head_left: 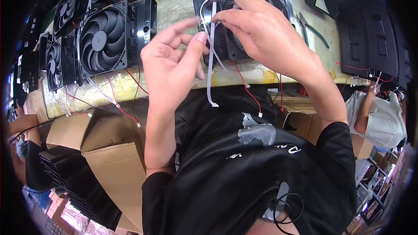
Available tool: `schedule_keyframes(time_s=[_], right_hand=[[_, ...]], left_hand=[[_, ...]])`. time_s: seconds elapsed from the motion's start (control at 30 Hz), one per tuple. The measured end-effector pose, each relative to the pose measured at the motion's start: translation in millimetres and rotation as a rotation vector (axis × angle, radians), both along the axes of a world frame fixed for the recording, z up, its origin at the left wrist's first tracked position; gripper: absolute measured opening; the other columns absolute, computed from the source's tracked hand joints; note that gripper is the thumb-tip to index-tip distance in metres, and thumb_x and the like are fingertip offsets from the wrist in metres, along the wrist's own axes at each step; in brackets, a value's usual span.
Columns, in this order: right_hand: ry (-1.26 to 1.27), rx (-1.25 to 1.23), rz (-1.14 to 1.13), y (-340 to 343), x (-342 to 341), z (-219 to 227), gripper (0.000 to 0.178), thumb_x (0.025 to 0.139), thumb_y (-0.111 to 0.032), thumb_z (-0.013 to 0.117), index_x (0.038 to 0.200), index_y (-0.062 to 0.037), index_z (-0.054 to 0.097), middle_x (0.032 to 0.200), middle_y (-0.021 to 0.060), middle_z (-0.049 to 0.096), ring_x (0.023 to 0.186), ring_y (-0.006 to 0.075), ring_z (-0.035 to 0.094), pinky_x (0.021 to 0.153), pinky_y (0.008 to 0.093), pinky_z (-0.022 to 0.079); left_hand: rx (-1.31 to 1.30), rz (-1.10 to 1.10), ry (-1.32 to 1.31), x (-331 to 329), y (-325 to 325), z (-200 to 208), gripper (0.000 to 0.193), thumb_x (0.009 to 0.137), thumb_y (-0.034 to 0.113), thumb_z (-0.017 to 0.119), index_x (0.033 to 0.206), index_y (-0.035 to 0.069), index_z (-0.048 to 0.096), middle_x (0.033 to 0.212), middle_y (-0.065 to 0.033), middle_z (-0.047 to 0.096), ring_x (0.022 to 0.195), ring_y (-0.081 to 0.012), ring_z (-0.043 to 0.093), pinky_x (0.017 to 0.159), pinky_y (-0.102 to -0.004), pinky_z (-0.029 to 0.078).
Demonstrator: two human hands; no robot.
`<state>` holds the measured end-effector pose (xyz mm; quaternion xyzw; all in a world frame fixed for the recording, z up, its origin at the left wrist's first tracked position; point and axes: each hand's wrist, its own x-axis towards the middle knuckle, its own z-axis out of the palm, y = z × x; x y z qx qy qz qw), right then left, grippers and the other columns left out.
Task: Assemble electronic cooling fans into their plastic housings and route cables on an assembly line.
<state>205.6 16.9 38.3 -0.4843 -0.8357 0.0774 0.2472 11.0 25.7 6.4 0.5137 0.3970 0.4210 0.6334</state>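
Observation:
A flat white multi-wire cable hangs over the near edge of a black fan unit, its small white plug dangling below. My right hand reaches across the fan unit from the right, with fingertips pinched on the cable's upper part. A thinner pale wire loops beside that spot. My left hand is just to the left, thumb raised close to the cable and fingers apart, the index finger smeared by motion. Whether the thumb touches the cable I cannot tell. My right hand hides much of the fan.
Several more black fan units stand on the left of the wrapped table, red and white wires trailing over its edge. Green-handled pliers lie at the right, near black panels. Cardboard boxes stand below. Another person's sleeve shows right.

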Motion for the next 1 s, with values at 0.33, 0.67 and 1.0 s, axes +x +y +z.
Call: schedule_keyframes(time_s=[0.33,0.67,1.0], right_hand=[[0.041,-0.012,0.024,-0.1,3.2,0.5,0.017,0.084,0.001,0.06,0.1,0.0007,0.067,0.123,0.011,0.059,0.086,0.0271,0.063,0.079,0.0357,0.05],[0.07,-0.061,0.039,2.3,5.3,2.0,0.016,0.084,0.001,0.062,0.099,0.0014,0.068,0.119,0.0108,0.06,0.091,0.0285,0.063,0.078,0.035,0.049],[0.086,-0.06,0.055,1.1,6.7,-0.4,0.016,0.084,-0.001,0.063,0.1,-0.0002,0.068,0.12,0.0109,0.061,0.097,0.0298,0.063,0.08,0.0351,0.05]], left_hand=[[-0.196,-0.117,-0.226,0.5,10.1,-16.1,0.019,0.087,0.006,0.071,0.101,-0.008,0.068,0.083,-0.0132,0.07,0.062,-0.0184,0.069,0.048,-0.022,0.05],[-0.073,-0.059,-0.178,5.3,7.5,-22.7,0.014,0.082,0.0,0.074,0.092,-0.007,0.068,0.074,-0.0113,0.069,0.056,-0.0152,0.067,0.046,-0.0195,0.048],[-0.133,-0.056,-0.164,6.9,10.0,-20.6,0.02,0.079,0.002,0.078,0.089,-0.005,0.063,0.067,-0.0097,0.067,0.052,-0.0115,0.064,0.045,-0.0181,0.045]])
